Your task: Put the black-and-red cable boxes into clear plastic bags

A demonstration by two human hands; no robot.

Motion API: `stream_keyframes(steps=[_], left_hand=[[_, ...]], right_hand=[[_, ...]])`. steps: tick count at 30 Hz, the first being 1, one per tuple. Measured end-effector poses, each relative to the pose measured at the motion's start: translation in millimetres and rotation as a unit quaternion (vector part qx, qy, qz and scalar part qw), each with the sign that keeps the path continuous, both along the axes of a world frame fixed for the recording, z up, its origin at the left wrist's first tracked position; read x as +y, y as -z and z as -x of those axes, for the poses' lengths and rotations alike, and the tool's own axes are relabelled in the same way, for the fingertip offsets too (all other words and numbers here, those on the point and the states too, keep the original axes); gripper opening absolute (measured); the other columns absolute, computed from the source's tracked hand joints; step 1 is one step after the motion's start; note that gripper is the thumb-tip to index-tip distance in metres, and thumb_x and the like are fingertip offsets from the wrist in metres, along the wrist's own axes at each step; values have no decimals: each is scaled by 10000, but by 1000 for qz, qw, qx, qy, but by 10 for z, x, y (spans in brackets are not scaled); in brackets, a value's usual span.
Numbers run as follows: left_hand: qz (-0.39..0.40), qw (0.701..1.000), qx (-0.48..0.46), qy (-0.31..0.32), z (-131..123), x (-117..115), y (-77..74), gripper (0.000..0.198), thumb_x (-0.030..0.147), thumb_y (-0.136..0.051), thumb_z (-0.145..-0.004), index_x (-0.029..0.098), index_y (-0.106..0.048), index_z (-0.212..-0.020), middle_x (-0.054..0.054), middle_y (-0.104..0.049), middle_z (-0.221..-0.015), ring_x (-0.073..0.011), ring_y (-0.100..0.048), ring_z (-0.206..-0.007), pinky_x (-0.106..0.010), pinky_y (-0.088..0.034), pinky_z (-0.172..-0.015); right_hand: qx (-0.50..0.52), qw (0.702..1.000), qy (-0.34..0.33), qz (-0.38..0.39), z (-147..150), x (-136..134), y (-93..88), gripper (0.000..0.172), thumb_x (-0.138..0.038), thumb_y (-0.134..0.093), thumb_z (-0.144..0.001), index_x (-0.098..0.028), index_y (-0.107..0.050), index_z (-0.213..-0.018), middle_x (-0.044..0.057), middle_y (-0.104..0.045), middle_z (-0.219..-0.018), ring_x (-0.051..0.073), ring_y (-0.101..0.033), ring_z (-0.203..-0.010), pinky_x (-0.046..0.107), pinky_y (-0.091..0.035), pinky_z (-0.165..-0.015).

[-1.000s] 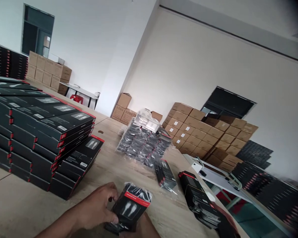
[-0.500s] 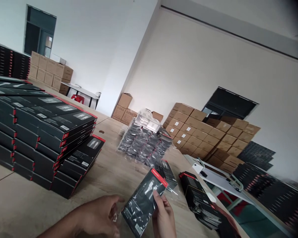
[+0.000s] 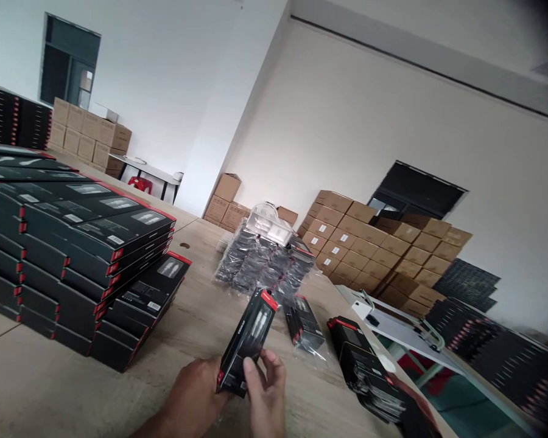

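Observation:
Both my hands hold one slim black box with a red end, tilted upward over the wooden table. My left hand grips its lower end from the left. My right hand pinches the same end from below, fingers curled on the box face. A stack of the same black boxes stands to the left. A bagged box lies just right of the held one, and a pile of dark flat packs lies farther right.
A heap of plastic-bagged black items with a clear tray on top sits at mid table. Stacked cardboard cartons line the back wall, more cartons at far left. A white table stands to the right, below the table edge.
The item went from lying low in a plastic bag between my hands to being lifted and turned; now it is bare of the bag and held up on end by both hands.

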State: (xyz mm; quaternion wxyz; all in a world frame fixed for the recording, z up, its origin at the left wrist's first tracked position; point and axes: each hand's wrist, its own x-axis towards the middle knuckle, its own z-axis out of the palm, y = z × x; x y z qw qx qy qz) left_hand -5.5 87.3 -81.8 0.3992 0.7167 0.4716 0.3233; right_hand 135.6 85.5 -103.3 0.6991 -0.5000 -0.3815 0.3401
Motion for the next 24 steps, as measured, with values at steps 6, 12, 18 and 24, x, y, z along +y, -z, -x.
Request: stream_keyframes(steps=[6, 12, 18, 24], left_hand=[[-74, 995, 68, -21, -116, 21, 64, 259, 273, -486, -831, 223, -674, -1002, -84, -743, -935, -239, -679, -864, -281, -454, -734], [-56, 984, 118, 119, -244, 87, 355, 492, 332, -678, -702, 235, -611, -1179, -61, -730, -854, -282, -646, -844, -349, -460, -771], [-173, 970, 114, 128, -494, 371, 914, 179, 222, -537, -838, 208, -698, -915, -120, -685, -939, -275, -567, -952, -343, -430, -802], [-222, 961, 119, 114, -671, 575, 1346, 184, 218, -546, -852, 205, -725, -814, -121, -661, -819, -261, -561, -882, -345, -432, -784]], right_hand=[[-98, 995, -19, 7, 208, -45, 68, 526, -439, -784, -631, -251, -449, -991, -54, -655, -746, 148, -618, -651, 266, -512, -627], [-173, 969, 175, 28, -761, 109, -406, 567, -561, -735, -595, -251, -474, -992, -24, -647, -785, 194, -625, -741, 303, -490, -700], [-395, 837, 282, 253, -1888, 741, -895, 604, -548, -641, -625, -143, -554, -1064, 96, -692, -756, 303, -662, -736, 375, -478, -663], [-453, 817, 241, 263, -1955, 1291, -1074, 331, -388, -728, -517, -168, -633, -746, 123, -673, -641, 373, -672, -736, 431, -458, -643]])
